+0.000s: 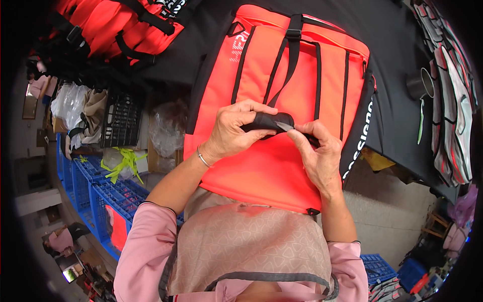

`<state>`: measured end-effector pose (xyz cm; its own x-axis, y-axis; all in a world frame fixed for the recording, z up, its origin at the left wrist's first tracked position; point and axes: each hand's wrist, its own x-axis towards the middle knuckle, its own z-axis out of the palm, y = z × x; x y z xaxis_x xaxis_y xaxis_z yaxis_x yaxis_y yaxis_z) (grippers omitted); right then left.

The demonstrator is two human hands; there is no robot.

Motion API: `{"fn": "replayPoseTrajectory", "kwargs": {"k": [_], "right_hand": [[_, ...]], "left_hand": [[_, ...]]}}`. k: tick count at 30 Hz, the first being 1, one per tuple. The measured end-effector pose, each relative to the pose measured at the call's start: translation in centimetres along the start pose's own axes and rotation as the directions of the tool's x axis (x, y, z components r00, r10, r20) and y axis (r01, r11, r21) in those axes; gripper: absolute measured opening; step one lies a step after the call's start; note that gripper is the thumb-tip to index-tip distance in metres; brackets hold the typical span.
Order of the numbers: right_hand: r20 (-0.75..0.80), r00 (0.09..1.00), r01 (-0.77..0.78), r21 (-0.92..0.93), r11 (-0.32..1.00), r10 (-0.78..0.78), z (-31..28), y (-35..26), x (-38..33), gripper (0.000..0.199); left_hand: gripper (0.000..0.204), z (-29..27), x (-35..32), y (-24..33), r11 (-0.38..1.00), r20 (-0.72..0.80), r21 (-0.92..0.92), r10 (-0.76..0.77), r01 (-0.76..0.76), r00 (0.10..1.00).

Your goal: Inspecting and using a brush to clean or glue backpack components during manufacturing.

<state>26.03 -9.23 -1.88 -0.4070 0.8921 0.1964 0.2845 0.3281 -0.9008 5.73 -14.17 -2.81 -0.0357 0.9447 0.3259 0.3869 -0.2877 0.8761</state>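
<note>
A bright orange-red backpack [261, 171] with black trim lies in front of me, its strap side up. Above its lower half, my left hand [234, 126] is closed on a folded black strap piece [266, 122], thumb below and fingers on top. My right hand [319, 153] is closed at the other end of that piece. A small pointed metal tool [284, 126] shows at its thumb and fingertips, its tip against the black fabric. The tool's rear part is hidden in the hand, so its kind cannot be made out. A thin black webbing strap [292, 65] runs down the bag's middle.
More orange-red bags [115, 30] are piled at the far left of the black-covered table [397, 116]. Grey bag pieces [453, 116] and a metal cup [426, 83] lie right. Left stand a black crate [122, 118] and blue crates [118, 194]. People work farther off.
</note>
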Motion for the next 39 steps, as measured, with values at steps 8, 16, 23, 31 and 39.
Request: {"fn": "replayPoseTrajectory", "kwargs": {"k": [8, 16, 23, 31, 39], "right_hand": [[0.075, 0.982, -0.181, 0.091, 0.979, 0.175, -0.5, 0.0, 0.0, 0.014], [0.024, 0.958, -0.264, 0.456, 0.85, 0.285, -1.4, 1.4, 0.6, 0.026], [-0.267, 0.919, -0.118, 0.516, 0.848, 0.29, -2.6, 2.8, 0.1, 0.031], [0.009, 0.988, -0.143, 0.386, 0.911, 0.152, -0.6, 0.1, -1.4, 0.006], [0.415, 0.834, -0.48, 0.22, 0.849, 0.364, 0.4, -0.9, -0.9, 0.022]], "left_hand": [[0.023, 0.2, 0.2, -0.2, 1.0, -0.014, 0.0, 0.031, -0.031, 0.999], [0.042, -1.6, -2.2, 1.4, 0.967, 0.269, 0.239, 0.019, -0.086, 0.963], [0.049, -3.9, -7.6, 4.1, 0.89, 0.032, 0.428, -0.192, 0.16, 0.981], [0.06, -5.3, -7.7, 4.7, 0.364, 0.344, -0.257, -0.831, 0.895, 0.436], [0.03, -1.7, -5.4, 4.2, 0.776, 0.228, -0.334, -0.484, 0.534, 0.845]]}}
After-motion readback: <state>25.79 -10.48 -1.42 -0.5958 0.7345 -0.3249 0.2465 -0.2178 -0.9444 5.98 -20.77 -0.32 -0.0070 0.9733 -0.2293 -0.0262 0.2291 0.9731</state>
